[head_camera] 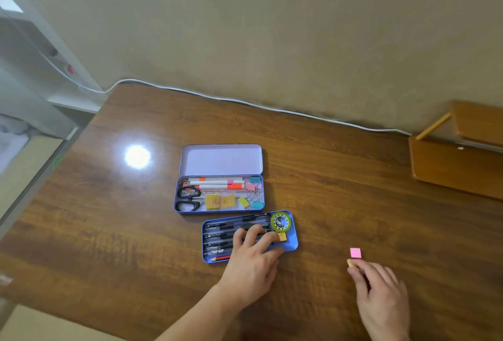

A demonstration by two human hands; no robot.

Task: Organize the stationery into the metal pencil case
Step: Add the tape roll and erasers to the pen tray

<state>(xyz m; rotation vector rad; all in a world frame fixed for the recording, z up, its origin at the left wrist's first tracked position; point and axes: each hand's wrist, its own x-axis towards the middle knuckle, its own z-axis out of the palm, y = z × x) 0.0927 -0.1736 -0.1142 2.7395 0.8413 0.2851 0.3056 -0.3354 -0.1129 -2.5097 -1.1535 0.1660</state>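
Resting on the pens [234,231] in the blue tray [292,242], the left hand [253,256] lies with fingers spread and relaxed, gripping nothing. A yellow eraser [282,237] sits in the tray just past its fingertips, with a green tape roll [281,221] at the tray's far right corner and a red pencil [221,258] along its near edge. Right of the tray, well apart, the right hand [381,294] pinches a small tan piece [351,263] at its fingertips; what that piece is stays unclear. A pink square [355,253] lies just beyond it. Behind the tray the open metal case [220,159] holds markers [217,182], scissors [187,199], yellow blocks [220,201] and binder clips [254,193], its lid tipped back. All sit on a glossy brown wood table [136,218] with a lamp glare left of the case. A white cable [245,102] runs along the beige wall [272,27]. A wooden shelf [462,155] is cut off at the right edge; blurred white furniture [40,68] stands far left.
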